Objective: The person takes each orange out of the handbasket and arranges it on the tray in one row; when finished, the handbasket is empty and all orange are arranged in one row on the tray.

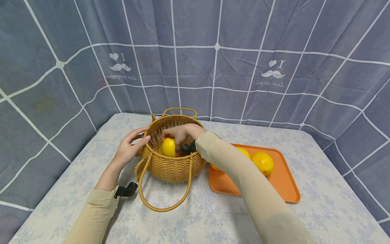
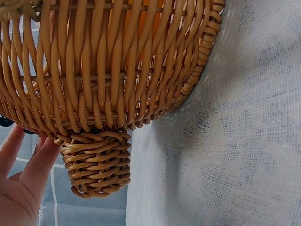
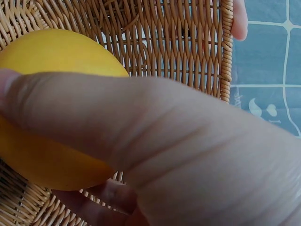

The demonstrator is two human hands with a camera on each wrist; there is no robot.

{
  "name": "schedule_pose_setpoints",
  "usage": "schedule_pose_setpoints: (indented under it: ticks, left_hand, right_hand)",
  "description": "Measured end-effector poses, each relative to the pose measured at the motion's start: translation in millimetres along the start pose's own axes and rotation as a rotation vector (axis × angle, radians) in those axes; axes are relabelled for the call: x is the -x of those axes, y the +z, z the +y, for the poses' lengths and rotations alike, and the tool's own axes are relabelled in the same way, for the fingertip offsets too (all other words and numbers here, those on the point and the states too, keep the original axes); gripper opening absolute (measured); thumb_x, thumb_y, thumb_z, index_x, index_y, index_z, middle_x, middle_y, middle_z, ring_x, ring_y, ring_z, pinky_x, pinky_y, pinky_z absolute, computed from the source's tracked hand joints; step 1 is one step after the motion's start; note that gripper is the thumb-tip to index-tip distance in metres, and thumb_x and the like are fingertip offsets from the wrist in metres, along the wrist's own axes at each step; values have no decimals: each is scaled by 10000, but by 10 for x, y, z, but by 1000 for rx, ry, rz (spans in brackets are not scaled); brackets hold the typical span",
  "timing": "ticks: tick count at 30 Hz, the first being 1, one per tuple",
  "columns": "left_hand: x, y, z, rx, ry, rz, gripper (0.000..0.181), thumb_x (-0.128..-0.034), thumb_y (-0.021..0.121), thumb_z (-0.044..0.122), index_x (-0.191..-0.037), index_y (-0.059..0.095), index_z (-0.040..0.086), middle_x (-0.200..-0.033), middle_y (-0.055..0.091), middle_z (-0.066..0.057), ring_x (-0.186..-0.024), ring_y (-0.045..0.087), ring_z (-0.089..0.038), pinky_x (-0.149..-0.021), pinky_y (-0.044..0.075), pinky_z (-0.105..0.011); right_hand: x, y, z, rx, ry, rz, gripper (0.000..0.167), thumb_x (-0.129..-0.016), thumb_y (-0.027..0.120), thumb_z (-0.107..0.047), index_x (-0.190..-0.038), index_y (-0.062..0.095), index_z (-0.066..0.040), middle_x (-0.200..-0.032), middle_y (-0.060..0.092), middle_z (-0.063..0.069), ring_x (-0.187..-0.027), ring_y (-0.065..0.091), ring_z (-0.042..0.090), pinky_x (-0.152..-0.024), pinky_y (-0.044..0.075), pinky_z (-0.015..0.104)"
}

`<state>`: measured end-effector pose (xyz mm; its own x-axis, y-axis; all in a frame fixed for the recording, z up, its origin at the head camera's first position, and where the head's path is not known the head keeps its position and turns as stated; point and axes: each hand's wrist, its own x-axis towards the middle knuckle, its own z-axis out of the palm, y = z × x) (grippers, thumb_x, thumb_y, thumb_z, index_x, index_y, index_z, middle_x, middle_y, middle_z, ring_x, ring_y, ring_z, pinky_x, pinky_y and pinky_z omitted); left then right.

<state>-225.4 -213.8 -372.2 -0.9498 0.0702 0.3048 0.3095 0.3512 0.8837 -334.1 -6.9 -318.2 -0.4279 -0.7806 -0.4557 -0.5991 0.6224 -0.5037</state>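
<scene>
A round wicker basket (image 1: 169, 167) stands on the table with its mouth up. My right hand (image 1: 179, 134) reaches down inside it and grips a smooth yellow fruit (image 1: 168, 147), of a kind I cannot tell. In the right wrist view the thumb (image 3: 70, 99) lies across the fruit (image 3: 61, 52), with fingers under it. My left hand (image 1: 129, 147) touches the basket's left rim with extended fingers. In the left wrist view those fingers (image 2: 40, 165) meet the basket wall (image 2: 103, 61) beside a small woven stub (image 2: 96, 165).
An orange tray (image 1: 283, 183) lies right of the basket, with yellow fruits (image 1: 262, 163) on it, partly hidden by my right forearm. One basket handle (image 1: 164, 209) hangs forward onto the table; the other handle (image 1: 179, 108) stands at the back. A grey checked curtain (image 1: 195, 67) rises behind.
</scene>
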Motion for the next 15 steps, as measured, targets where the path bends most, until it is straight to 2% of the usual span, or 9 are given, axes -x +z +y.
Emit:
schedule_pose_setpoints:
  ticks: [7, 15]
  left_hand:
    - [1, -2, -8, 1, 6, 2, 460, -948, 572, 311, -1358, 507, 114, -1388, 427, -65, -1174, 433, -209, -867, 429, -254]
    - [10, -7, -19, -2, -3, -5, 466, -946, 574, 319, -1360, 505, 117, -1398, 415, -61, -1195, 426, -236, -870, 432, -288]
  right_hand:
    - [13, -2, -12, 4, -11, 10, 650, -642, 851, -24, -1126, 443, -173, -1169, 451, 38, -993, 484, 183, -792, 451, 258]
    - [46, -6, -18, 0, -2, 40, 652, -655, 853, -66, -1138, 434, -193, -1221, 444, 29, -1011, 490, 181, -811, 445, 262]
